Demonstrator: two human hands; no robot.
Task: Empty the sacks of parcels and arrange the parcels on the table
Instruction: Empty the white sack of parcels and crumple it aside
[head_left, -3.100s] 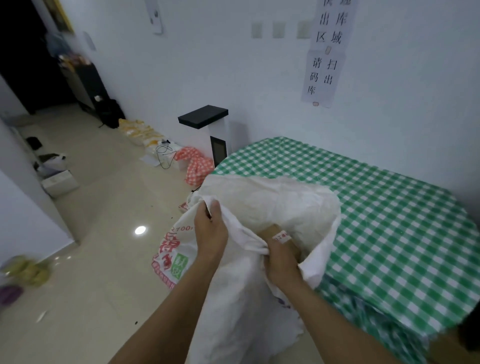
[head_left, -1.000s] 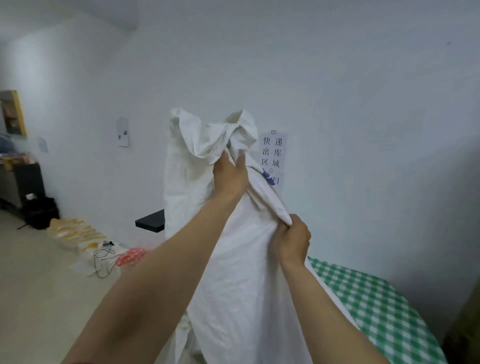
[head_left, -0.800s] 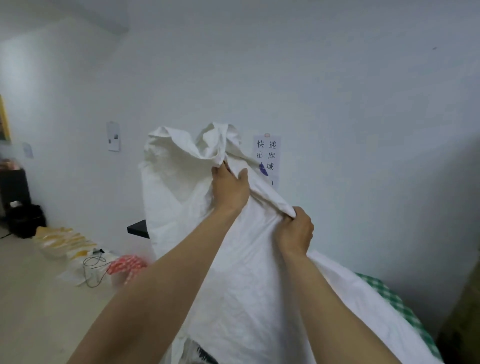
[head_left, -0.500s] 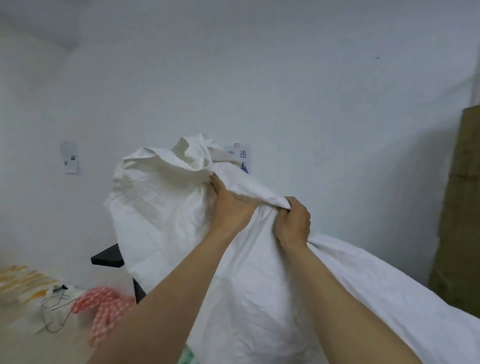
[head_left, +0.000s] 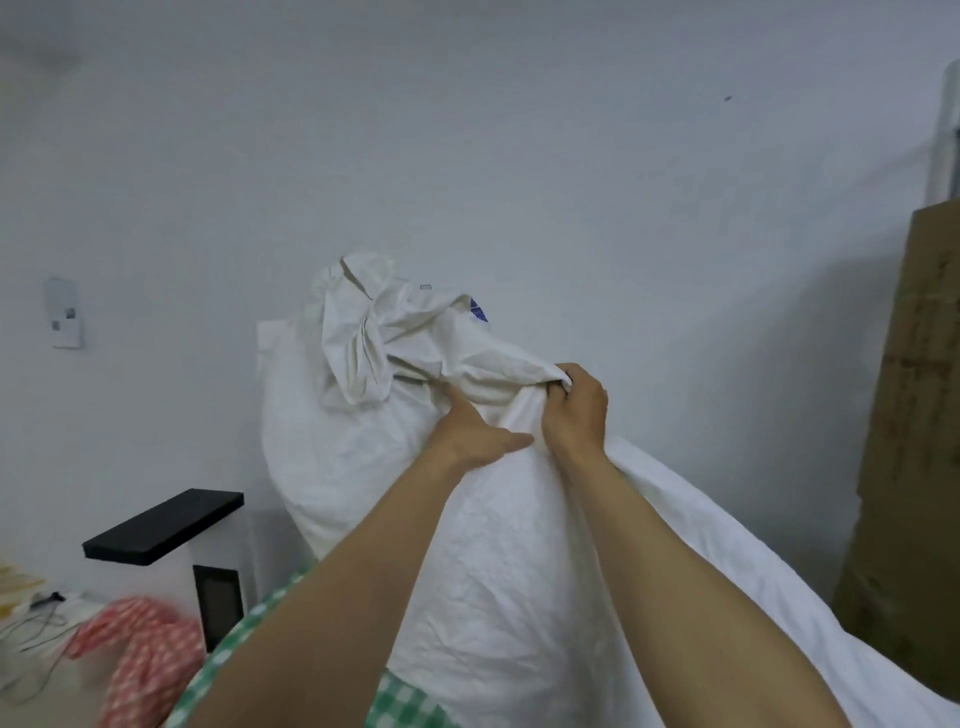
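Sack (head_left: 493, 545), crinkled white weave, right hand (head_left: 574, 410) clutching bunched fold, left hand (head_left: 470, 431) pressed flat

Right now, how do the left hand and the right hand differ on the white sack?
The right hand clenches a bunched fold of the white sack; the left hand lies flatter against it, thumb straight. The right hand sits slightly higher than the left hand. Both touch the same sack.

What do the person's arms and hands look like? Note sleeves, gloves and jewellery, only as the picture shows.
The left forearm and right forearm are bare, with no sleeve in view. The left hand and right hand are ungloved; no ring, watch or bracelet shows on the visible parts.
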